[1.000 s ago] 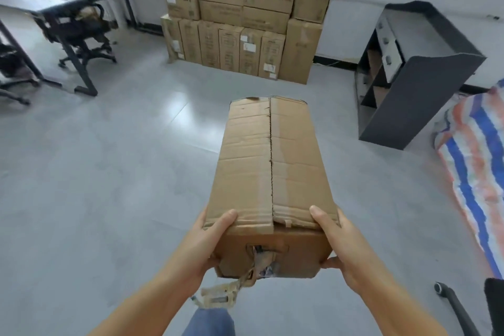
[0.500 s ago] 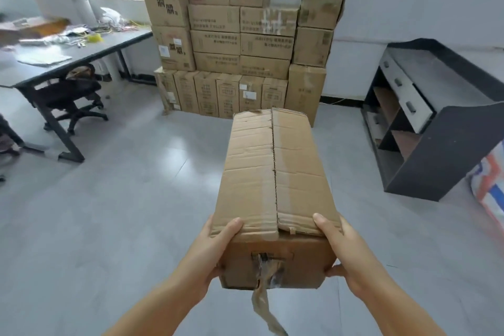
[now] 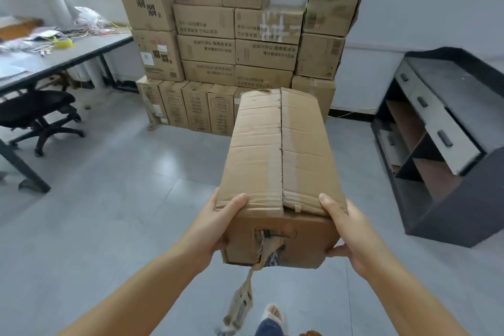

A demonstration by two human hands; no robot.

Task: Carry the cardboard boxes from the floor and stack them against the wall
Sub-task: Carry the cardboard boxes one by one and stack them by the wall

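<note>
Long cardboard box (image 3: 282,161) held in the air before the stacked boxes (image 3: 234,35) at the wall, left hand (image 3: 215,226) and right hand (image 3: 347,232) gripping its near corners, thumbs on top, fingers curled beneath, torn tape strip (image 3: 242,300) dangling below the box

We see a grey tiled floor (image 3: 114,221). At the far side, a big stack of cardboard boxes (image 3: 234,43) stands on it, right against the white wall (image 3: 425,3) — a row of tall thin boxes at the bottom, wider ones piled on top. On the left, a dark table (image 3: 62,58) stands on the floor with papers and wires lying on it, and a black office chair (image 3: 38,114) sits under its edge. On the right, a dark cabinet (image 3: 447,150) rests on the floor — it lies tipped on its side.
</note>
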